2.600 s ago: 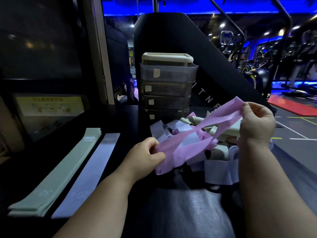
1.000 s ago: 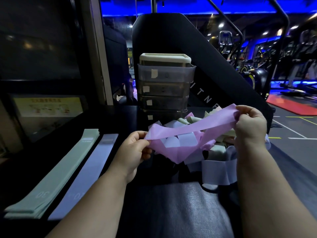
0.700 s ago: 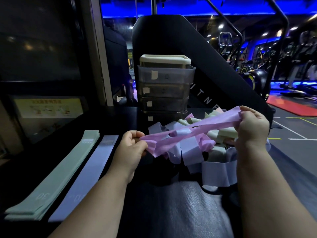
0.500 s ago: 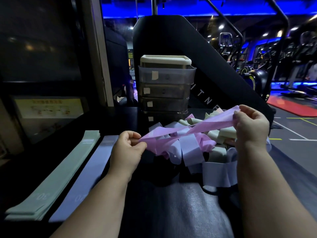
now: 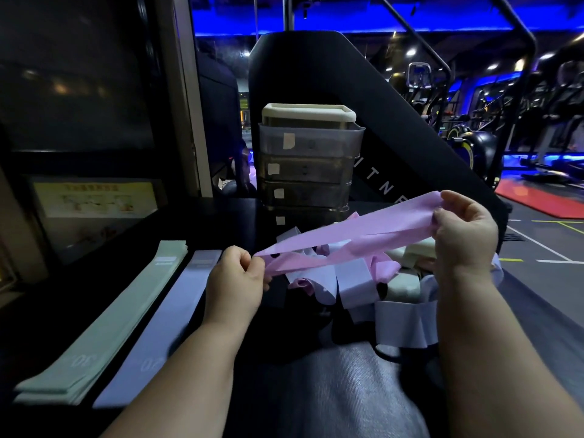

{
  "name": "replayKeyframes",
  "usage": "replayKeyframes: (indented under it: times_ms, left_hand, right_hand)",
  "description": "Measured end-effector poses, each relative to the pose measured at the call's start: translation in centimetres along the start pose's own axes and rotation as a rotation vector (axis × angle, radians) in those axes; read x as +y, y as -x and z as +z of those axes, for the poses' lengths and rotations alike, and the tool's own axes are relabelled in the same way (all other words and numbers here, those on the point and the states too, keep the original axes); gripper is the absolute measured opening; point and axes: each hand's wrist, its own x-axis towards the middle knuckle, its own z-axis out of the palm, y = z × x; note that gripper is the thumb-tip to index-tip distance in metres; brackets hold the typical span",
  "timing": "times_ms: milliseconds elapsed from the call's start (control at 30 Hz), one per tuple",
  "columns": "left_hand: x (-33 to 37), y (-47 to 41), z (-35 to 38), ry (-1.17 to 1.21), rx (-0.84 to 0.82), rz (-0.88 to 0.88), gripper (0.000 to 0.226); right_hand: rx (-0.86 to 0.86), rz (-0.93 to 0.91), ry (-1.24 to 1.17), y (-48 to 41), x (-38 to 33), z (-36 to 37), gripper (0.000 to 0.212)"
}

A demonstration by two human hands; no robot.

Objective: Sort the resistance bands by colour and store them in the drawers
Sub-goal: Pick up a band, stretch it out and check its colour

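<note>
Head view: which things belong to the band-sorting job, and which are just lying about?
Job: pink band, pinched by left hand and right hand; unsorted heap of bands; green stack; flat lilac band; drawer unit.
Just there: yellow notice; exercise machines; red mat.

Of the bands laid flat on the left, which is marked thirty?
The pale green pile, farthest left; the lavender band beside it, nearer the left hand, reads 20.

Black bench (image 5: 234, 216): flat bands (image 5: 104, 324), heap (image 5: 354, 279), drawers (image 5: 306, 172)
</note>
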Motion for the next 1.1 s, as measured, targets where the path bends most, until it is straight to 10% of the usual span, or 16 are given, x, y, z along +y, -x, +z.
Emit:
replayKeyframes:
  times_ms: [900, 1100]
  left_hand:
    - [1.0, 0.3, -0.2, 0.625, -0.296, -0.299, 0.021]
    - [0.7, 0.5, -0.3, 0.183, -0.119, -0.108, 0.013]
  right_hand:
    - [0.065, 0.017, -0.082, 0.4, -0.9, -0.3, 0.035]
    - [0.074, 0.019, -0.056, 0.3, -0.8, -0.3, 0.032]
